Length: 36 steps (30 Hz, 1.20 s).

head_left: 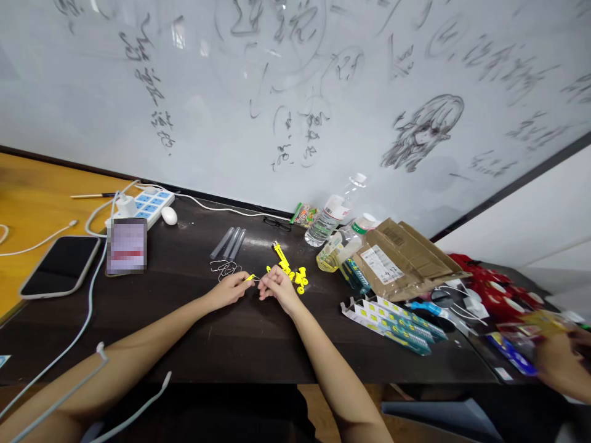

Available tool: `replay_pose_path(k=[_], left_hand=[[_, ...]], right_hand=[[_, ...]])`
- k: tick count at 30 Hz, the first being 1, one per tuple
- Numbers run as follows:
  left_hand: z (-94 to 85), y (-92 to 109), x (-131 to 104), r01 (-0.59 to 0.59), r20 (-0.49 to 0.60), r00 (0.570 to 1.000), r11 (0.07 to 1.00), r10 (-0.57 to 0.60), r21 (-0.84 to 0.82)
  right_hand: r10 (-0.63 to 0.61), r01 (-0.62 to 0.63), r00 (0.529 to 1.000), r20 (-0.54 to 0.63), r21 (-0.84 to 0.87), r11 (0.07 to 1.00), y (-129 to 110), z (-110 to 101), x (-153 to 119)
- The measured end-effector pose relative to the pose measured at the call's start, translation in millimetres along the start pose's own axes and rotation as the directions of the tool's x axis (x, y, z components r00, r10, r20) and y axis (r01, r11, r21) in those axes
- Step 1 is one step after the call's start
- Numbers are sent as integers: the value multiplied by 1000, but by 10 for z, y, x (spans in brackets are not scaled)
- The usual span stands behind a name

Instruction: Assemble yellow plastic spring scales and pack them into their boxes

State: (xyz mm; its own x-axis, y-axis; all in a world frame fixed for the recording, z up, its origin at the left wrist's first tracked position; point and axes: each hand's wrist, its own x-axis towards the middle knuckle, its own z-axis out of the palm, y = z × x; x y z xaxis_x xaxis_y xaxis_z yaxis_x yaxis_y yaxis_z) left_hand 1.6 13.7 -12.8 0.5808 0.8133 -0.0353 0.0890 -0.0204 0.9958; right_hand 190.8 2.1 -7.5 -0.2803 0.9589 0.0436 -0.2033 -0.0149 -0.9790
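Observation:
Between finger and thumb of my left hand (229,290) is a small yellow plastic piece (250,278). My right hand (281,288) is closed in a pinch just beside it, on a thin pale cord (257,280) that runs to the yellow piece. Behind my left hand lies a loose coil of thin pale cord (223,268). Several clear plastic tubes (229,243) rest a little farther back. Near my right hand are small yellow plastic parts (301,280) and a longer yellow part with a metallic-looking end (279,253).
Bottles (324,224), a cardboard package (392,261) and printed green-white boxes (390,323) stand to the right. At left are a power strip (154,203), a phone (60,266) and cables. Another person's blurred hand (556,354) is at far right. A whiteboard (207,135) rises behind.

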Motion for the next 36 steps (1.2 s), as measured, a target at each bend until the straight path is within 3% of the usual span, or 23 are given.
replay_pose_path(k=[7, 12, 16, 26, 31, 36], left_hand=[[1, 5, 0, 25, 25, 999, 999, -24, -32], [-21, 21, 23, 90, -32, 994, 968, -100, -235], [-68, 7, 52, 114, -64, 988, 938, -142, -328], [-86, -39, 79, 121, -20, 991, 950, -133, -289], [-97, 15, 51, 170, 78, 984, 965, -158, -200], [-139, 97, -11, 259, 254, 942, 956, -218, -139]], right_hand=[[21, -19, 999, 43, -38, 999, 81, 82, 0], [35, -24, 995, 95, -112, 993, 113, 53, 7], [47, -40, 997, 61, -109, 993, 112, 16, 7], [95, -94, 995, 3, -93, 991, 68, 34, -9], [91, -90, 996, 4, -113, 990, 65, 56, -15], [-52, 37, 997, -58, -231, 972, 119, 27, 21]])
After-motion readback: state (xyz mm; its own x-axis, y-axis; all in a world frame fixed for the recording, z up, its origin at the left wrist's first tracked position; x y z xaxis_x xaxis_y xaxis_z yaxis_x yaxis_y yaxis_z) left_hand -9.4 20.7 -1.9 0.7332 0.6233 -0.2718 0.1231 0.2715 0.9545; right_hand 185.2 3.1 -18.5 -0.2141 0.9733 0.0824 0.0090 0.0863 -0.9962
